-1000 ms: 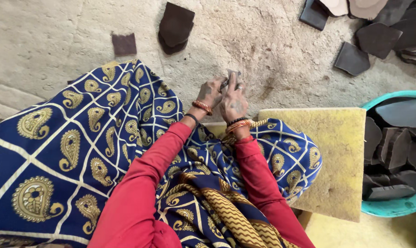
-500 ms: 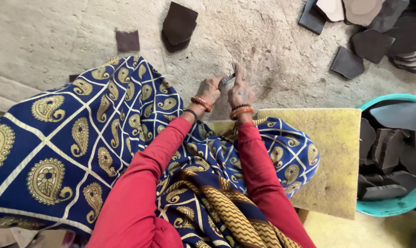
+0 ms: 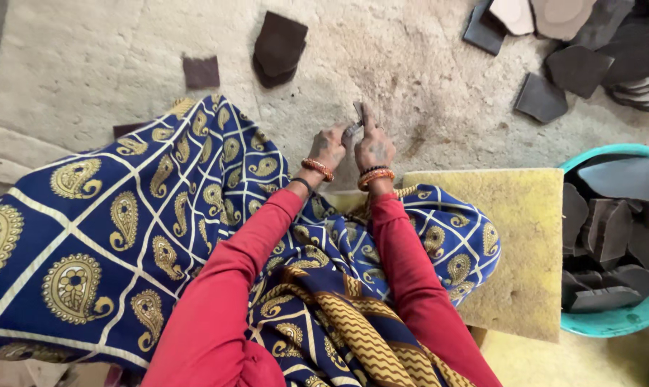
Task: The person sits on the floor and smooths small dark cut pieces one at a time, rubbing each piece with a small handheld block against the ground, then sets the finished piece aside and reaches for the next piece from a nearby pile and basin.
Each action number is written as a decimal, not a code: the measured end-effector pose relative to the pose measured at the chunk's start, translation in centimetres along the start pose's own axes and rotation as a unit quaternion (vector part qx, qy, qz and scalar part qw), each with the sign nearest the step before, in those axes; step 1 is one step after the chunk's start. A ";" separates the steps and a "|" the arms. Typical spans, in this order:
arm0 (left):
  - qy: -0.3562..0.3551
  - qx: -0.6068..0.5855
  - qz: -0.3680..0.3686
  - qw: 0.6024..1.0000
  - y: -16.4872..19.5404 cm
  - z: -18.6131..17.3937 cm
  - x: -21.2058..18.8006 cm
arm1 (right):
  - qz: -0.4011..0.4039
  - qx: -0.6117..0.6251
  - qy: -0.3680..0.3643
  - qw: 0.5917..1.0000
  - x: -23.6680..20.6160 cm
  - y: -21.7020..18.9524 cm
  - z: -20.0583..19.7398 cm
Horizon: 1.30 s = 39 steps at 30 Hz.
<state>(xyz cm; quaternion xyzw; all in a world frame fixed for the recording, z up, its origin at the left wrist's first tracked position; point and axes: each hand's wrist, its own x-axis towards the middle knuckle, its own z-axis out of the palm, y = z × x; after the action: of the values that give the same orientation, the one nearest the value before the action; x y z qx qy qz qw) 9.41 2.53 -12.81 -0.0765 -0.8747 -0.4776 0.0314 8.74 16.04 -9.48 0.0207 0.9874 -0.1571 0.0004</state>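
Small grey piece (image 3: 356,119): thin, flat-looking, pale grey, mostly hidden by fingers; exact shape not discernible. Located between both hands, just above the sandy floor (image 3: 410,72), ahead of the blue patterned cloth (image 3: 124,215).

Left hand (image 3: 329,145): back of hand facing up, fingers curled inward toward the piece, touching it at its left edge. Closed around the piece from that side; grip detail partly hidden. Orange bangles at the wrist, red sleeve running back toward the camera.

Right hand (image 3: 374,147): back of hand facing up, one finger extended straight forward along the piece, remaining fingers folded. Pinching the piece from the right side. Orange and dark bangles at the wrist, red sleeve behind.

Both hands close together, nearly touching, wrists parallel, forearms converging from the lower frame.

Surroundings:
- Yellow board (image 3: 504,244) just right of the right forearm, partly covered by the cloth.
- Teal tub (image 3: 611,322) at the right edge, filled with dark slabs (image 3: 611,229), beside the board.
- Dark square pieces (image 3: 278,46) on the floor well ahead of the hands; a smaller dark square (image 3: 200,72) to their left.
- More dark and pale pieces (image 3: 554,43) heaped at upper right, well apart from the hands.
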 end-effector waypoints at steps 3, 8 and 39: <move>-0.001 0.010 0.016 1.000 -0.2 -0.4 0.3 | -0.020 0.013 0.011 1.000 1.5 1.0 -0.2; -0.032 0.040 -0.017 0.999 -0.6 0.5 -0.1 | -0.059 0.072 0.056 0.994 -2.9 -0.5 -0.6; -0.060 0.009 -0.001 0.998 -0.7 -2.7 1.3 | -0.016 0.032 0.037 0.999 1.4 1.4 -1.5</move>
<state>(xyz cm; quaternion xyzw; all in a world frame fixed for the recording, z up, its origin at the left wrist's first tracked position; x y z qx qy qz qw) 7.97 -0.04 -11.77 -0.1039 -0.8793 -0.4643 -0.0212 7.40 17.89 -8.46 0.0109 0.9814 -0.1877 -0.0394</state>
